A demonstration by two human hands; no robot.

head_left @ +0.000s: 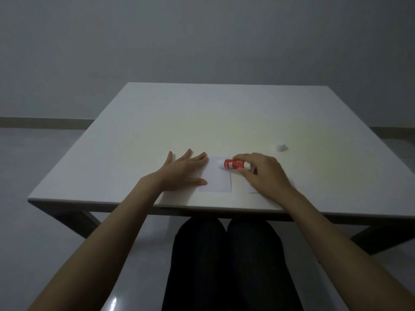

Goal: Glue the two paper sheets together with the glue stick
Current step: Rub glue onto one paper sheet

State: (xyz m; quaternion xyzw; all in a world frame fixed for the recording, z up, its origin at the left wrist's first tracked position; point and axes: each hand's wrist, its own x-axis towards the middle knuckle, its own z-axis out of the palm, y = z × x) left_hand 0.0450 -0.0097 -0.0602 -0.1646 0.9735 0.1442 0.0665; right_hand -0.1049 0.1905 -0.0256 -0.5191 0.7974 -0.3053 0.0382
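A person seated at a white desk is laying the left hand flat, its grip released, on the near sheet while the right hand is pinching the red glue stick, its uncapped white tip meeting the paper's far edge. The thin sheet is likely sliding easily, so pinning it matters; the stiff, light stick suits a mid-barrel hold. A second sheet is peeking out beneath the right hand; the cap is standing apart.

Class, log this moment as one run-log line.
stage: applying glue | left hand: flat, steadying left sheet | right hand: holds glue stick, tip on sheet | cap: off, on table
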